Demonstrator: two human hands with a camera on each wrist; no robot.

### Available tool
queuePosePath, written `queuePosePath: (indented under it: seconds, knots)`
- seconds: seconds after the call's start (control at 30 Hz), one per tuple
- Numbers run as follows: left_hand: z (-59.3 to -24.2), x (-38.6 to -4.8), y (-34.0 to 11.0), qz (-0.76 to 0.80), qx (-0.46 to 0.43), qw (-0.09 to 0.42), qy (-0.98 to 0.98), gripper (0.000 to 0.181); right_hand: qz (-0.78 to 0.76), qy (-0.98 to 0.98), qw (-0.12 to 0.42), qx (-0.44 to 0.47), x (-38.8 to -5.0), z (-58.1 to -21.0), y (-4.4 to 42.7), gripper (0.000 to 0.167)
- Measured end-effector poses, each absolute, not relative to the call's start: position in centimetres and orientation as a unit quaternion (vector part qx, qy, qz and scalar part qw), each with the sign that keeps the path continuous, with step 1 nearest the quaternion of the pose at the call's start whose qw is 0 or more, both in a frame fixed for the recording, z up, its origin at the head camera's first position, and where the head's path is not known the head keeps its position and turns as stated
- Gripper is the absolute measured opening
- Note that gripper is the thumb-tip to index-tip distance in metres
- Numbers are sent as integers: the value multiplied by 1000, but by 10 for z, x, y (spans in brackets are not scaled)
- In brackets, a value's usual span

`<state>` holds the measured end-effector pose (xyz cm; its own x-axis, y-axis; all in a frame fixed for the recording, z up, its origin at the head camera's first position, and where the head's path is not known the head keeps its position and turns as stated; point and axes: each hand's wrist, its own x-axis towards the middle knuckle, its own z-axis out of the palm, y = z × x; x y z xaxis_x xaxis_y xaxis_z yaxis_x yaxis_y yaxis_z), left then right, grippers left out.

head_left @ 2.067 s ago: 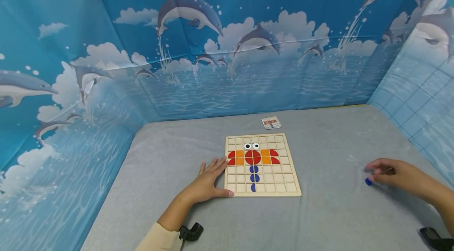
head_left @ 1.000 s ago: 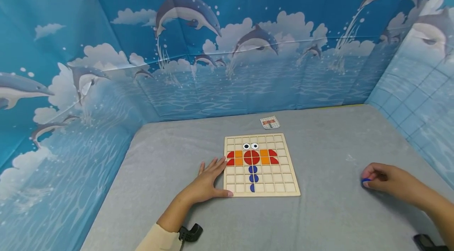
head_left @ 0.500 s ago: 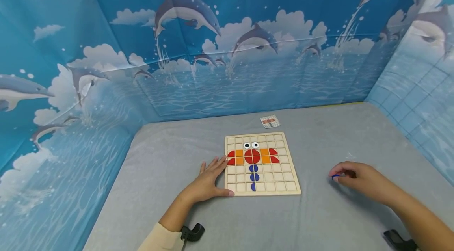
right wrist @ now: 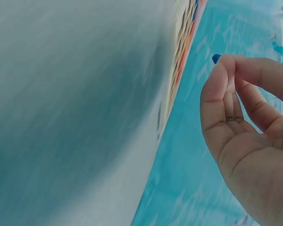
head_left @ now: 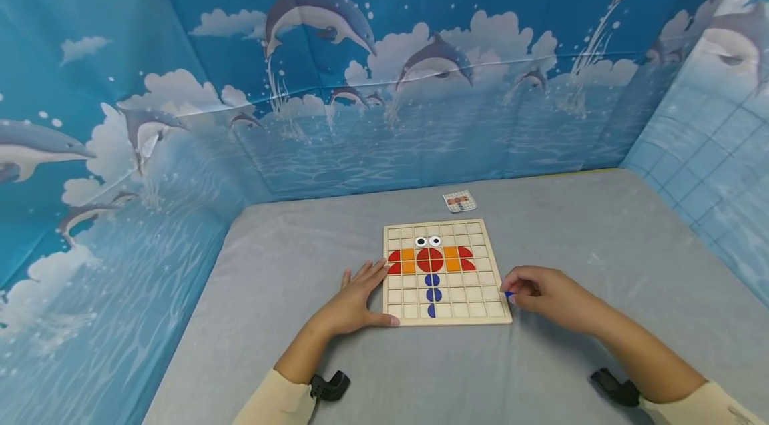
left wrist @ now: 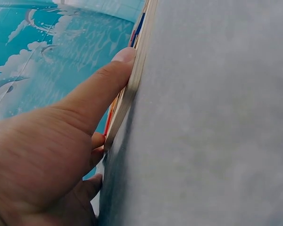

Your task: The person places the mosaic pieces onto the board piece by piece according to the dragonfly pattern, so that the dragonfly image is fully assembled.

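Note:
A wooden grid board lies on the grey cloth, with red, orange and blue tiles and two eye tiles set in its squares. My left hand rests at the board's left side, its fingertips at the edge and its thumb on the near-left corner; the left wrist view shows that thumb on the rim. Thumb and fingertips of my right hand pinch a small blue tile just off the board's right edge. Most of this tile is hidden by the fingers, so its full shape cannot be seen.
A small pattern card lies behind the board. Grey cloth covers the table, and a dolphin-print curtain hangs along its back and sides. Black wrist devices are worn on both wrists.
My right hand took the blue tile from the cloth at the far right and has carried it left to the board's right edge. My left hand has stayed on the board.

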<state>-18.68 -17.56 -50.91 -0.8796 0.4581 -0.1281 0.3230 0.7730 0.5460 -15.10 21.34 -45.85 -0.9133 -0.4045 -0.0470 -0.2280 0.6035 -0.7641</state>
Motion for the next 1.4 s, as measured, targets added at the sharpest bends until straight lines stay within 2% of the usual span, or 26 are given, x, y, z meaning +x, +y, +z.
queuePosePath:
  seconds: [0.23, 0.4, 0.67, 0.97, 1.4]
  knots:
    - [-509, -187, -176, 260, 211, 128, 934, 107, -410, 880, 126, -204, -158, -454, 178, 12]
    - [-509, -188, -176, 256, 216, 128, 933, 108, -406, 876, 125, -228, -163, -455, 159, 8]
    - [-507, -188, -175, 253, 212, 127, 935, 108, -385, 879, 123, -253, -173, -464, 135, 13]
    - [-508, -187, -176, 254, 221, 126, 933, 107, -374, 881, 159, -241, -181, -471, 118, 9]
    - [-510, -187, -177, 255, 223, 126, 932, 106, -371, 885, 157, -235, -179, -477, 111, 16]
